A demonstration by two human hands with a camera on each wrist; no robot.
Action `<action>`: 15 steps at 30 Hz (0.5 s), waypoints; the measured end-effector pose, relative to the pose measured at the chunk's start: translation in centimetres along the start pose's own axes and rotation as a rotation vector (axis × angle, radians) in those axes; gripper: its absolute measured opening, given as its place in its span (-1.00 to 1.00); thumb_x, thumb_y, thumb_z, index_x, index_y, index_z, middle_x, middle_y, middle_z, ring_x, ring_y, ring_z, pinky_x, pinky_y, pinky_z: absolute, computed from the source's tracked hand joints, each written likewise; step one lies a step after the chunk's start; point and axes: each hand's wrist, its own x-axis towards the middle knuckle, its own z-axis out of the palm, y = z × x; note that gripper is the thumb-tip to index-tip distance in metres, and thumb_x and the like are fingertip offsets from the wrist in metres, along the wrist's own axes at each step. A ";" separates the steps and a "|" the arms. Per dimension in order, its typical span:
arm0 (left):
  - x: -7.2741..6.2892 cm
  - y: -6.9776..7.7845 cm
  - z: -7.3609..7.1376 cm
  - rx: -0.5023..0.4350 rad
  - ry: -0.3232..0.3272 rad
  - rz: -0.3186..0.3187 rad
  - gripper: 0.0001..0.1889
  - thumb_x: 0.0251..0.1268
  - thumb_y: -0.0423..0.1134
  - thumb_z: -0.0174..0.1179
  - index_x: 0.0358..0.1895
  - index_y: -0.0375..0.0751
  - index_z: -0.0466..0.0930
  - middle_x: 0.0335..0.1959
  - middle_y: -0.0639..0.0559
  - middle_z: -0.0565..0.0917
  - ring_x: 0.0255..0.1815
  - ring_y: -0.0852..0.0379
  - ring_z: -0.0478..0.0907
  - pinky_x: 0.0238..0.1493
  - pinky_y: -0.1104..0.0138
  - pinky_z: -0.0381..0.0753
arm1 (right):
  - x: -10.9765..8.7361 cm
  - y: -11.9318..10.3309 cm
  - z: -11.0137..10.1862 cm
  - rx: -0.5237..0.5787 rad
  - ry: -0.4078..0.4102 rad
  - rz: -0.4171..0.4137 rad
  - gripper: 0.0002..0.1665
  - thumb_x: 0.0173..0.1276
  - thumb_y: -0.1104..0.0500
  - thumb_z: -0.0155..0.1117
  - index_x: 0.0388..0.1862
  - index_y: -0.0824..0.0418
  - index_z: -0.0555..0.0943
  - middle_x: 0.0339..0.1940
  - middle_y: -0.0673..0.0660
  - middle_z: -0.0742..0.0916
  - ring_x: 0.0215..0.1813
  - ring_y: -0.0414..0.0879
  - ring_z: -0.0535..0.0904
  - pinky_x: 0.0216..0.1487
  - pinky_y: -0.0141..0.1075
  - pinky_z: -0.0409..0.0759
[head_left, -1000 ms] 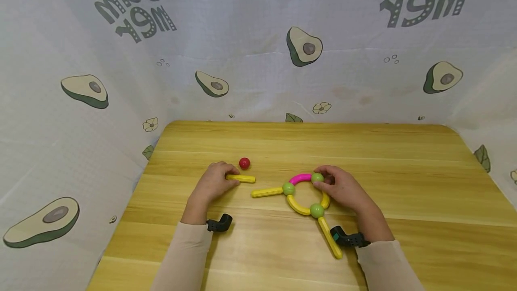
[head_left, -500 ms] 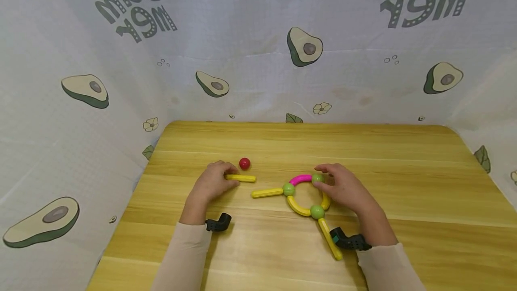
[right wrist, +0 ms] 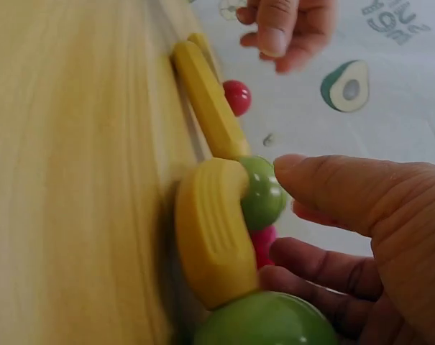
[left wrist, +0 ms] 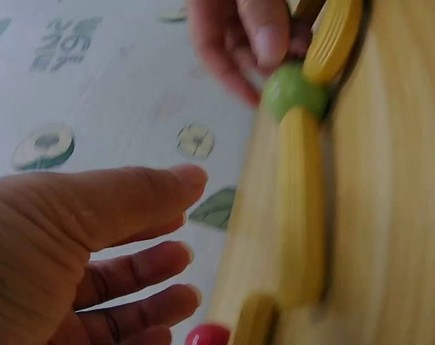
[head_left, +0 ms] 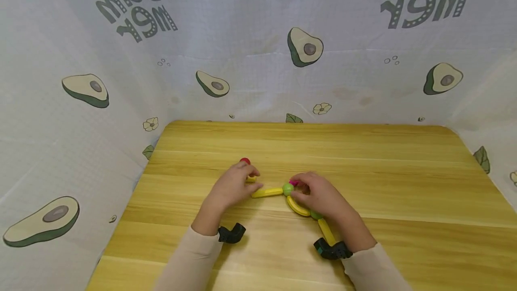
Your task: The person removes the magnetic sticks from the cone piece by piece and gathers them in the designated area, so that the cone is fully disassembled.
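Angled inward over the desk [head_left: 383, 165], the left hand [head_left: 233, 186] hovers, grip parted and holding nothing, near a straight yellow stick [head_left: 268, 192], while the right hand [head_left: 321, 196] spreads its grip loosely beside that stick's green ball [head_left: 287, 189], contact unclear.

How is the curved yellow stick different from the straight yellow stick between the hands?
The curved stick bends in an arc; the straight stick does not. The curved stick has a green ball at each end, the straight stick only at one end. Both are yellow and grooved, and join the same ball.
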 end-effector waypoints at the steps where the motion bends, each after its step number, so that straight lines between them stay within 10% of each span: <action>1: 0.1 0.5 0.3 0.000 -0.029 0.030 -0.68 0.35 -0.04 0.37 0.05 -0.12 0.70 -0.02 0.01 0.66 0.00 0.04 0.63 0.09 0.16 0.65 | 0.1 0.0 0.2 0.007 -0.009 0.000 -0.61 0.38 0.04 0.44 0.13 0.12 0.68 -0.06 0.06 0.70 -0.11 -0.13 0.58 -0.04 -0.19 0.61; 15: -0.2 1.4 2.9 0.166 -0.155 -0.035 -0.74 0.25 -0.07 0.45 -0.07 -0.06 0.76 -0.16 0.09 0.71 -0.19 0.16 0.59 -0.07 0.27 0.64 | 0.5 0.3 1.4 -0.003 -0.018 -0.039 -0.68 0.39 0.05 0.43 0.06 0.09 0.67 -0.21 -0.07 0.70 -0.21 -0.23 0.55 -0.12 -0.31 0.59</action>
